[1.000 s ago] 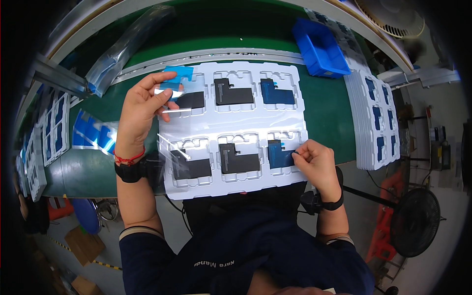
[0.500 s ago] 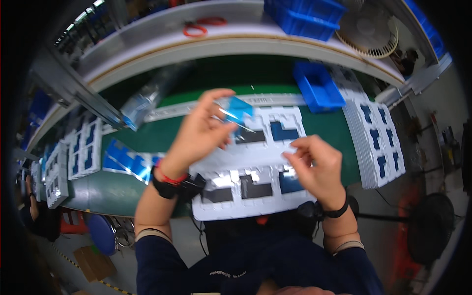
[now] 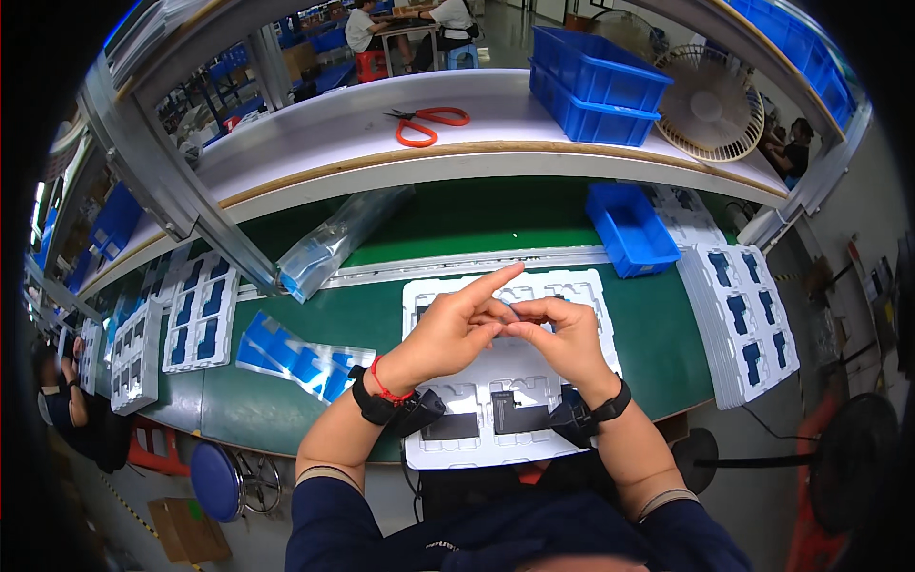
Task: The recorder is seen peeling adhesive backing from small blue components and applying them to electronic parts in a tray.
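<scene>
Over the middle of a white moulded tray (image 3: 505,454), my two hands meet fingertip to fingertip. My left hand (image 3: 456,329) pinches a small piece of blue film (image 3: 510,310), its index finger stretched out above. Thumb and fingers of my right hand (image 3: 564,341) are closed at the film's other side. Most of the film is hidden by the fingers. Dark flat L-shaped pieces (image 3: 520,417) lie in the tray's pockets; my hands and wrists cover several pockets.
Blue film sheets (image 3: 295,353) lie left of the tray, with clear plastic bags (image 3: 334,243) behind. Filled tray stacks (image 3: 743,319) stand at both sides. A blue bin (image 3: 634,234) sits at the back right. The shelf holds red-handled scissors (image 3: 424,124) and stacked blue bins (image 3: 596,91).
My left hand has lowered the blue film toward the tray's middle, and my right hand has come in to meet it. The view has shifted, showing more of the shelf and the room beyond.
</scene>
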Available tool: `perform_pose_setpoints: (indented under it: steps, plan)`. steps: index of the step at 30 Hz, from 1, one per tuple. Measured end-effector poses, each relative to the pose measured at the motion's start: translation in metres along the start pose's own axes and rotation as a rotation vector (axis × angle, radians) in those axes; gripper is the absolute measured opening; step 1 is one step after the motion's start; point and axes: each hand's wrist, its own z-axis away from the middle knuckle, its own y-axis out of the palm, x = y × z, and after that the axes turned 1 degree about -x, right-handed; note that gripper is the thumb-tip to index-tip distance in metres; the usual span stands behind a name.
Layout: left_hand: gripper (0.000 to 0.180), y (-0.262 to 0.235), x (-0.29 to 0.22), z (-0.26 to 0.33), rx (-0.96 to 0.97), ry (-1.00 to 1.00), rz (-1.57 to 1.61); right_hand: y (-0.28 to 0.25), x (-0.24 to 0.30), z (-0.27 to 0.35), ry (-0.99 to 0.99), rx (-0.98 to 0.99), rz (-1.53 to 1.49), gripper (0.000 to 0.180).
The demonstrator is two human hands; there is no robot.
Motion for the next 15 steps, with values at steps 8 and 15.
perform_pose_setpoints:
  steps: [8, 15]
  plan:
    - [0.07, -0.011, 0.013, -0.006, 0.012, 0.0, -0.181, -0.025, -0.029, -0.01, 0.286, -0.113, -0.301, 0.014]
    - [0.04, -0.056, 0.033, -0.016, -0.276, -0.217, 0.144, -0.033, -0.034, -0.015, 0.255, -0.346, -0.664, 0.011]
